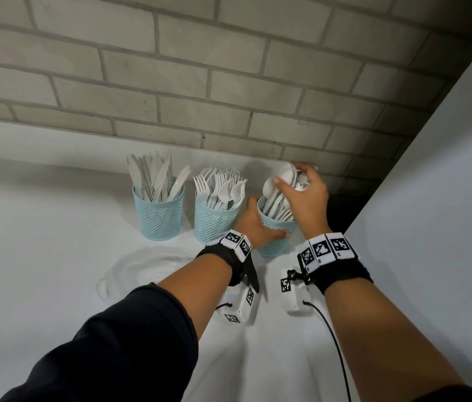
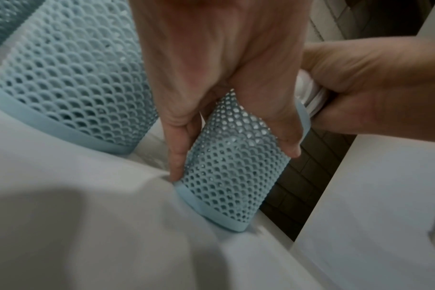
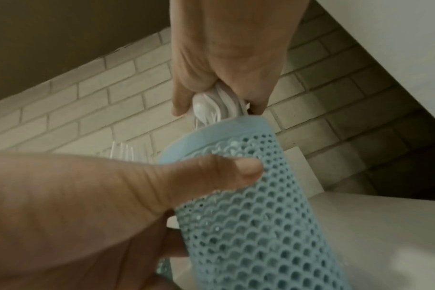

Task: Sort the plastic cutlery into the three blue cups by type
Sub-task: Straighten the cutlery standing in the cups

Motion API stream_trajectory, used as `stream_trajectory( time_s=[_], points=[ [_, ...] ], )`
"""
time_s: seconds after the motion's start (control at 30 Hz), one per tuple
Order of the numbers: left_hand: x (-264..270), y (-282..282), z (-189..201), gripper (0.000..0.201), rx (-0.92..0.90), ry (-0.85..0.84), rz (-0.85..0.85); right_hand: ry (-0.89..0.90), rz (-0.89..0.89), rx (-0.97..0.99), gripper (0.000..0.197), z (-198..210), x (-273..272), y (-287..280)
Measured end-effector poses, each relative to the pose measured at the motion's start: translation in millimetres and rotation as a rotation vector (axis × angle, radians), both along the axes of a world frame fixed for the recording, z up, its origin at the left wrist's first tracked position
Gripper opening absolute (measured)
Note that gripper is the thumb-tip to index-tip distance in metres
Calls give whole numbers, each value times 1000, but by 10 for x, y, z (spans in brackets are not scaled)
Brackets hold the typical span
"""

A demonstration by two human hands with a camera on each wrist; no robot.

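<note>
Three cups, all pale blue with a perforated scale-like mesh wall and solid pale-blue bands at rim and base: knife cup, fork cup, spoon cup.
Knives: off-white, slightly greyer than the rest.
Forks: white.
Spoons: white, glossy.
Table: plain white.
Wall: light grey brick, darker grey mortar lines in running-bond pattern.
Wrist bands: black fabric carrying white tiles printed with black square-code markers.
Sleeve: black.
Cable: black.
Plate: clear, colourless.
</note>
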State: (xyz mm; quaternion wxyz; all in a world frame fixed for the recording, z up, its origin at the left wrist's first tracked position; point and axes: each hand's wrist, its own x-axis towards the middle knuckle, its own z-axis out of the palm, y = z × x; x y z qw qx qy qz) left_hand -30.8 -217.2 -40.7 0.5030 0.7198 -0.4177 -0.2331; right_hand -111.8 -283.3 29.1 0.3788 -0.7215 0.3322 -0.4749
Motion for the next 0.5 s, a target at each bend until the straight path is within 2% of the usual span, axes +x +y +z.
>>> stream_trajectory(
  time_s=[0.13,0.23,0.33,0.4,0.5],
  points=[
    [-3,5,33,91,-2,25,-14,-118,-3,7,23,40,-23,-54],
    [-1,3,50,93,9,2,0,-55,-3,-30,21,45,-19,-53],
    [18,-6,67,94,36,-8,-4,78,-6,-82,37,6,-11,-24],
    [27,-25,45,96,41,11,-12,246,9,-142,47,-62,20,-22],
    [15,-23,32,107,37,17,-21,497,34,-214,48,-101,79,-22]
  ],
)
